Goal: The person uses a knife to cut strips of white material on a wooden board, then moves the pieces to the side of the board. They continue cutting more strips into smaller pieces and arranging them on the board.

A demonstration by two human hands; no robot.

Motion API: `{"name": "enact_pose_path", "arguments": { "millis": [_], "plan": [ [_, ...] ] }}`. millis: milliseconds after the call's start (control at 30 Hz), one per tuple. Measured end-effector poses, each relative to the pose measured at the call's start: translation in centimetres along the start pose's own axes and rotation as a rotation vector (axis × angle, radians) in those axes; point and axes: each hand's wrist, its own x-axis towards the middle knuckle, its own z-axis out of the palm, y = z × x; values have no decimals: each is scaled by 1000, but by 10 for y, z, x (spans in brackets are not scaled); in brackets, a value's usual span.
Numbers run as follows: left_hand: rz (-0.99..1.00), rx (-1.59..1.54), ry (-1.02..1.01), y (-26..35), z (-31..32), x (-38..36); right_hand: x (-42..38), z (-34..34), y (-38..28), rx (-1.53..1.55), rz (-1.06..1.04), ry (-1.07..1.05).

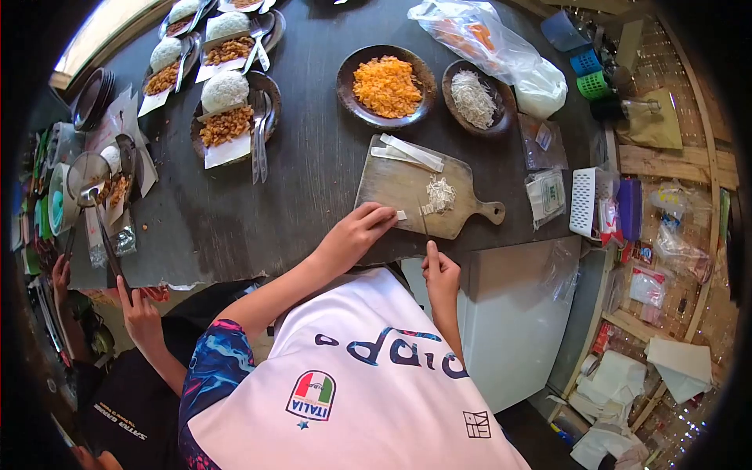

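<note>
My left hand (362,233) is closed at the near left edge of a wooden cutting board (462,176), its fingertips pressing a short white strip (402,215). In my right hand (441,274) is a knife (424,221), its thin blade pointing away from me over the board, beside small cut white pieces. A heap of thin white shreds (440,193) lies on the board. Longer pale strips (407,152) rest at its far side. Behind the board stand a dark plate of diced orange food (387,86) and another of white shreds (473,99).
Several plates with rice mounds (225,92), brown food and cutlery stand at the far left. At left, a co-worker's hand (143,321) holds a long-handled strainer (88,176). A plastic bag (501,51), packets (546,196) and a white basket (583,202) lie on the right.
</note>
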Motion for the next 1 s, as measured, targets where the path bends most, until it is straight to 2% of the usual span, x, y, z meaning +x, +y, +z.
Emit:
{"name": "enact_pose_path", "arguments": {
  "millis": [67, 400, 600, 700, 800, 1000],
  "plan": [
    [-3, -96, 22, -4, 0, 2, -5, 6, 4, -4, -65, 12],
    [-56, -286, 30, -12, 1, 16, -13, 9, 5, -62, -65, 59],
    [17, -158, -42, -16, 3, 34, -7, 18, 8, -56, -74, 63],
    [32, -30, -127, -11, 1, 37, -5, 14, 3, -192, -1, 34],
    [63, 79, -130, -9, 3, 35, -14, 16, -4, -242, -22, 67],
    [62, 69, -116, -9, 1, 32, -24, 14, -8, -319, 20, 91]
  ]
}}
